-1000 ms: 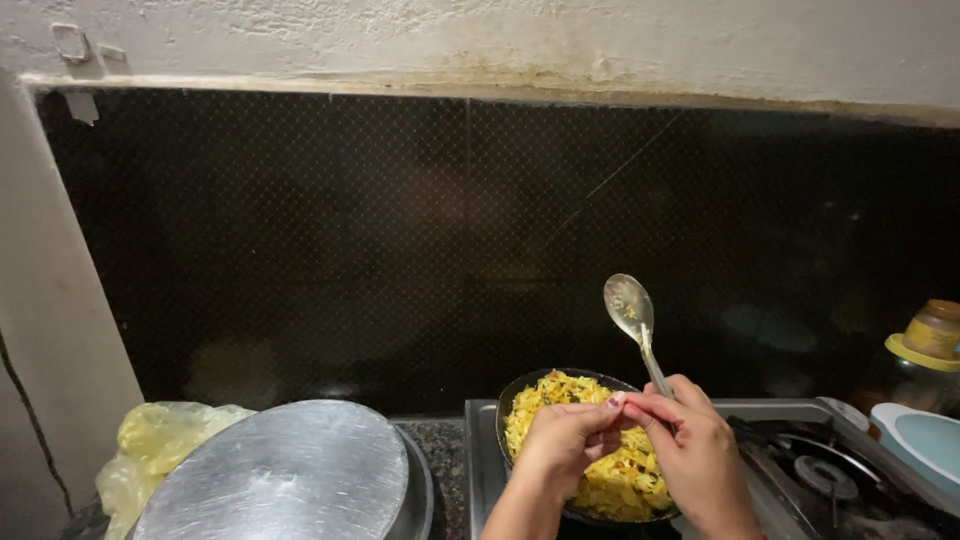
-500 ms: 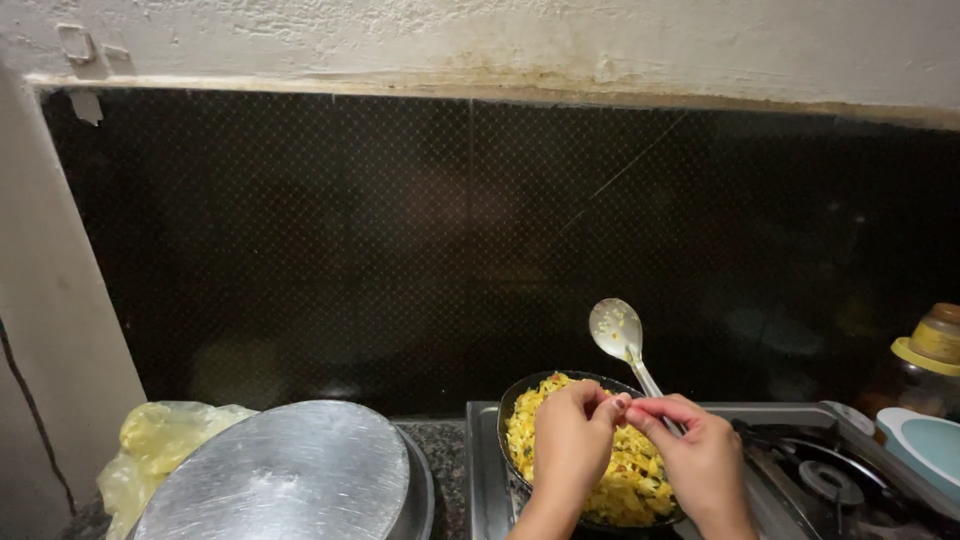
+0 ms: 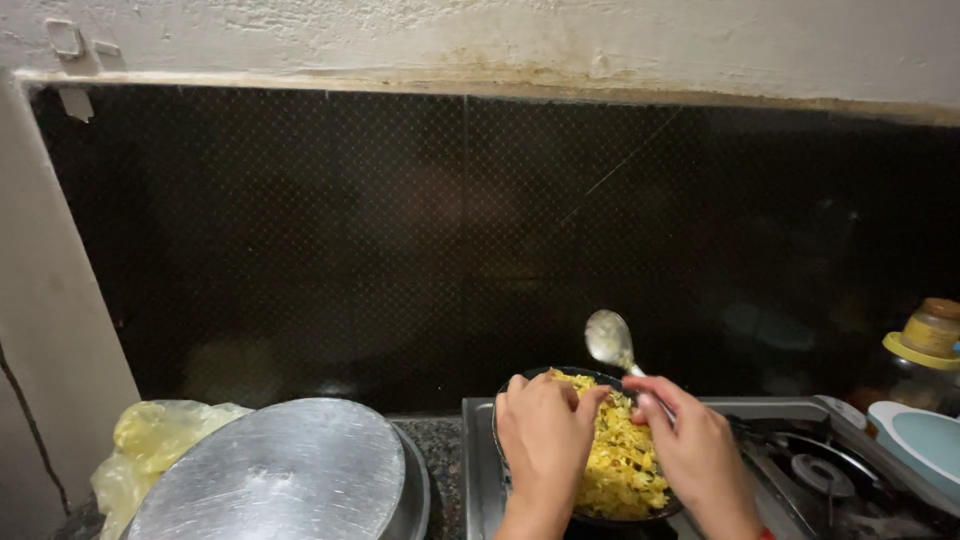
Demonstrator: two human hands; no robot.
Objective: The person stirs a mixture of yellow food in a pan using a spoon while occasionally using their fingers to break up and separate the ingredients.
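Two bare hands low in the view, at about 6 o'clock, both over a dark pan (image 3: pixel 512 400) of yellow food (image 3: pixel 620 465). Left hand (image 3: pixel 545 440) knuckles-up at the pan's 9 o'clock side, fingers curled together and resting on the near rim and the edge of the food; anything pinched beneath them hidden, so grip impossible to tell. Right hand (image 3: pixel 695 450) at the pan's 3 o'clock side, fingers closed around the handle of a metal spoon (image 3: pixel 610 340), bowl of the spoon raised clear of the food and pointing toward 11 o'clock, above the pan's far rim. Fingertips of the two hands near each other over the food, not clearly touching.

Pan seated on a steel gas stove (image 3: pixel 480 470), with a bare burner (image 3: pixel 815 470) at 3 o'clock of the pan. Large steel vessel under a flat round lid (image 3: pixel 270 480) at 9 o'clock of the stove, just beside it. Crumpled yellow plastic bag (image 3: pixel 150 445) at 9 o'clock of the lid, against the pale wall. Yellow-capped jar (image 3: pixel 930 340) and a pale blue container (image 3: pixel 925 445) at the far 3 o'clock edge. Dark tiled backsplash (image 3: pixel 400 240) behind everything.
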